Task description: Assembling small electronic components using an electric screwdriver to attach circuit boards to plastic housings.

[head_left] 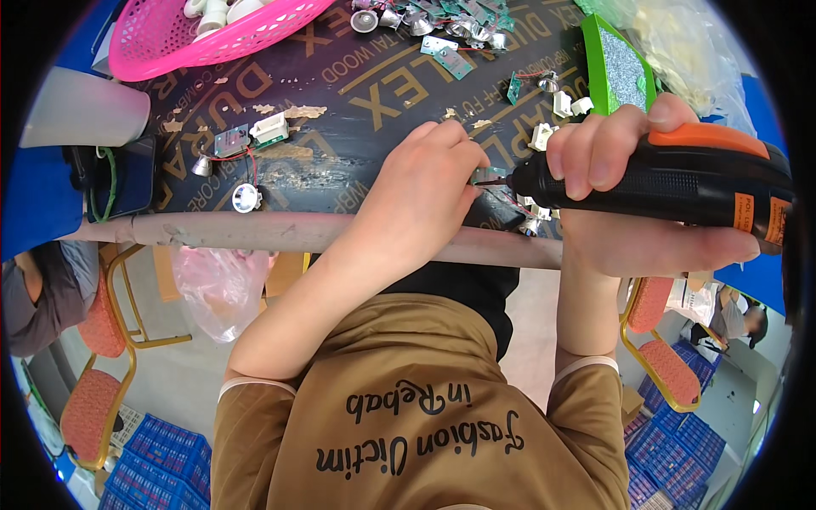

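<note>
The right hand (625,238) is wrapped round one driver (680,176), black ridged plastic with an orange top. The left hand (429,191) curls nearly closed on one small green board (486,177) at the table's near side, by the driver's thin metal tip. Farther left on the table (331,183) lie one flat loose board (231,142), one boxy white holder (269,128) and two shiny, cup-shaped reflectors (246,198). Far right: one green tray (598,76) of grey, grainy bits (625,64); far left: one pink lattice basket (204,61).

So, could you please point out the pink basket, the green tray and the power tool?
Pink basket (246,42): head view, perforated side wall.
Green tray (597,70): head view, left side wall.
Power tool (680,177): head view, black body.
</note>
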`<state>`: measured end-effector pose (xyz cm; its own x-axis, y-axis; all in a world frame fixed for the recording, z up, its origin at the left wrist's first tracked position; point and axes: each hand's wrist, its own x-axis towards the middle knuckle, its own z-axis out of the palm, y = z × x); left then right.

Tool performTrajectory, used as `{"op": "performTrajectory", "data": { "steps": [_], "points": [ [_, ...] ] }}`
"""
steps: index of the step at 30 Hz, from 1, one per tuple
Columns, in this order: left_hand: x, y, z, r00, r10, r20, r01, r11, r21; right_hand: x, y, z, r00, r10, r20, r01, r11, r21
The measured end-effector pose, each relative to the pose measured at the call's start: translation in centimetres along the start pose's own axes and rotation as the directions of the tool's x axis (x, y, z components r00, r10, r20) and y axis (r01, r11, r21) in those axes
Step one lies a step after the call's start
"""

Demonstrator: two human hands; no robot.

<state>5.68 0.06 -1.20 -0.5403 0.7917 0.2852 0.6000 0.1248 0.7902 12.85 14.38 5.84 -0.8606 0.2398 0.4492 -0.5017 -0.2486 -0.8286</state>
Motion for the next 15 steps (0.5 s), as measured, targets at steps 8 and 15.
{"op": "performTrajectory", "data": {
  "steps": [8, 15],
  "points": [
    [0.1, 0.1, 0.1, 1.000, -0.006, 0.012, 0.006, 1.000, -0.007, -0.1, -0.1, 0.6, 0.998, 0.007, -0.056, -0.010, 0.998, -0.057],
    [-0.1, 0.2, 0.6, 1.000, 0.012, -0.007, -0.011, 0.994, 0.105, 0.3, 0.3, 1.0, 1.000, -0.002, -0.017, 0.001, 0.998, -0.057]
  ]
}}
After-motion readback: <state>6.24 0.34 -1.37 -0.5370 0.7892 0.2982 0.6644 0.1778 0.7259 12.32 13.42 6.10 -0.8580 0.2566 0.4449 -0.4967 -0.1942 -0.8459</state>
